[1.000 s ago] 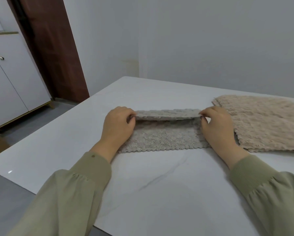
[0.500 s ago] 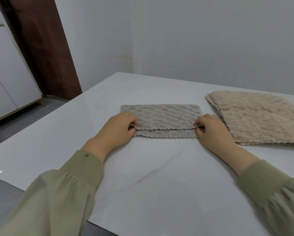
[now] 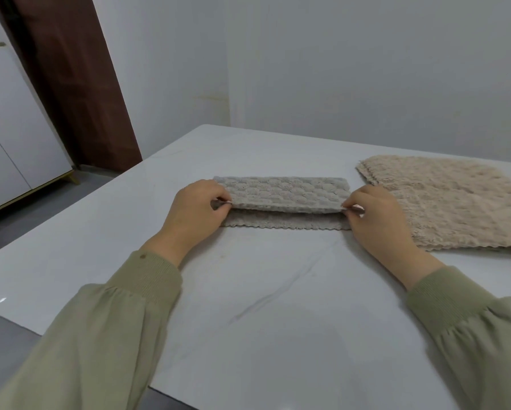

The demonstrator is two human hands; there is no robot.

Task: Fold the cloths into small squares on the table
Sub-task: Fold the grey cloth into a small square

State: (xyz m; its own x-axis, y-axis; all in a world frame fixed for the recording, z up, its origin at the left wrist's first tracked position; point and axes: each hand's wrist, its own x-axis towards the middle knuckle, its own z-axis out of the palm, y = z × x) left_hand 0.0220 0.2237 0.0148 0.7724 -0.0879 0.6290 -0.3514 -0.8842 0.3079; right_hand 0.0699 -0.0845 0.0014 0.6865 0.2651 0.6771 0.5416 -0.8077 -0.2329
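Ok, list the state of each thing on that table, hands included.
grey cloth: folded over once, top layer's near edge slightly raised, lower edge showing.
left hand: pinches the top layer's left corner.
right hand: pinches the top layer's right corner.
beige cloths: flat stack, unfolded.

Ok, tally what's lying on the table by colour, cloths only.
grey cloth: 1, half folded, pinched by the left hand and the right hand
beige cloth pile: 1; its layers are too blurred to count
Total: 2 on the table
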